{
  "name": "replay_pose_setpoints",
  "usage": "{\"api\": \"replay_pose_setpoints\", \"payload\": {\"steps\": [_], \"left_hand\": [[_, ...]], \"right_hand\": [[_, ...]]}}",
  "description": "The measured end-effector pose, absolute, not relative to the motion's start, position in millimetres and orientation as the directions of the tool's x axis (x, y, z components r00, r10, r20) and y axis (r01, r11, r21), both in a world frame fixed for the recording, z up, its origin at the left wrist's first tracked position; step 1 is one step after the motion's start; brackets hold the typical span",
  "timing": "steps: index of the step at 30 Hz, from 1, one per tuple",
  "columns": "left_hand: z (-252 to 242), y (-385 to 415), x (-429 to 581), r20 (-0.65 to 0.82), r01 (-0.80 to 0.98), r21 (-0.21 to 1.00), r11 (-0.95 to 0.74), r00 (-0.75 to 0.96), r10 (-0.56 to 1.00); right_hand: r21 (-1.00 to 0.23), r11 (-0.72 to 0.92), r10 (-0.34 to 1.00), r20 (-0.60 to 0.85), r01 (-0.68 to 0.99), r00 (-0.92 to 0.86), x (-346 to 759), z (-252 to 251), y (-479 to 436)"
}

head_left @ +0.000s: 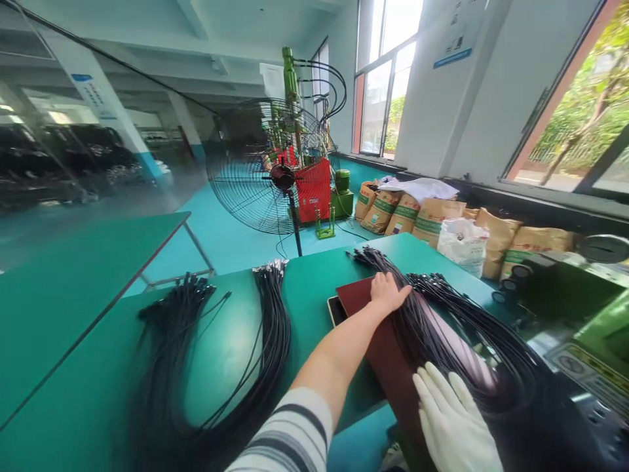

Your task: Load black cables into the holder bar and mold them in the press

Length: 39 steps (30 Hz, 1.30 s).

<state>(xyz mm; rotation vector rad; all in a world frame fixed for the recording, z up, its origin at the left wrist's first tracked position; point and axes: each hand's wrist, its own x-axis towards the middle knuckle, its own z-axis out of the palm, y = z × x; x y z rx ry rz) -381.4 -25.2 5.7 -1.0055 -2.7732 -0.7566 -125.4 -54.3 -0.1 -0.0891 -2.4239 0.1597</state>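
Note:
My left hand (388, 293), bare with a striped sleeve, reaches out to the far end of a dark red board (386, 357). Its fingers curl down over a bundle of black cables (442, 328) lying across the board. My right hand (449, 419) wears a white glove. It lies flat, fingers stretched out, on the near part of the same bundle. The cables run from the table's far edge towards me and loop at the right. A phone-like device (335, 309) pokes out from under the board's left edge.
Two more black cable bundles (272, 328) (167, 347) lie on the green table (314, 282) to the left. A large floor fan (275, 170) stands beyond the table. Brown sacks (432, 219) line the window wall. A green machine (580, 308) sits at the right.

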Motion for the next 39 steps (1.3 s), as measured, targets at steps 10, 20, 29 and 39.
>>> {"api": "replay_pose_setpoints", "payload": {"steps": [10,20,29,39], "left_hand": [[23.9,-34.8,-382.4,0.136,0.650,0.453,0.610,-0.726,0.674],[105.2,-334.9,-343.1,-0.353,0.665,0.139,0.734,-0.659,0.664],[53.9,-458.7,-254.7,-0.475,0.387,0.087,0.918,-0.794,0.380],[60.4,-443.2,-269.2,-0.396,0.471,0.288,0.833,-0.734,0.552]], "right_hand": [[0.287,0.905,-0.426,0.568,-0.315,-0.704,-111.0,24.2,-60.1],[0.081,0.932,-0.338,0.547,-0.354,-0.765,-101.5,15.6,-82.1],[0.156,0.921,-0.379,0.565,-0.356,-0.733,-100.2,6.3,-83.0],[0.199,0.927,-0.375,0.560,-0.319,-0.739,-97.6,11.4,-85.8]]}}
